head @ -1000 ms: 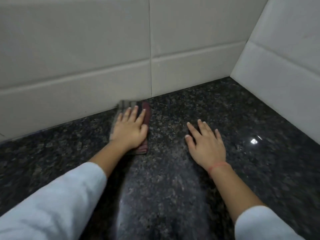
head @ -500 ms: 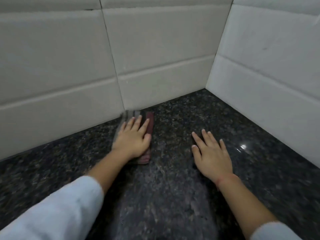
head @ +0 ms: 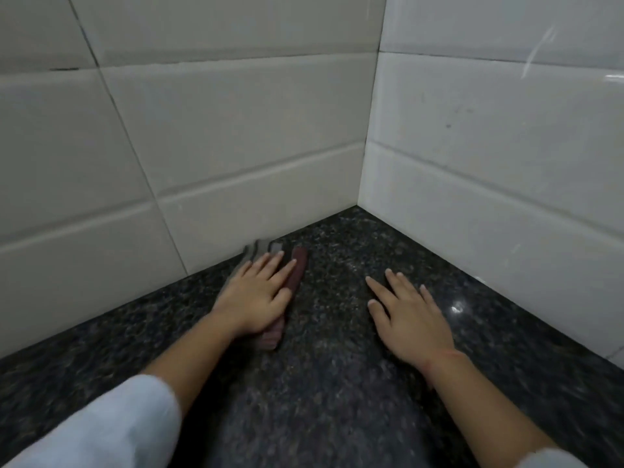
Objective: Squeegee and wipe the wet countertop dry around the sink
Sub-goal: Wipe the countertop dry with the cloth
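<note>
A folded striped cloth is pressed flat by the left hand near the back edge of the speckled granite surface; the right hand is laid flat, fingers spread.

No legible text, label, brand, number or sign anywhere: none on the glossy white wall tiles, on the dark speckled granite counter, or on the folded grey-and-maroon striped cloth.

- A back wall of pale, long tiles stands just beyond the left hand.
- A side wall of glossy white tiles rises to the right of the right hand.
- The two walls meet in a corner, ahead of the right hand.
- A pale streak marks the side wall, high above that hand.
</note>
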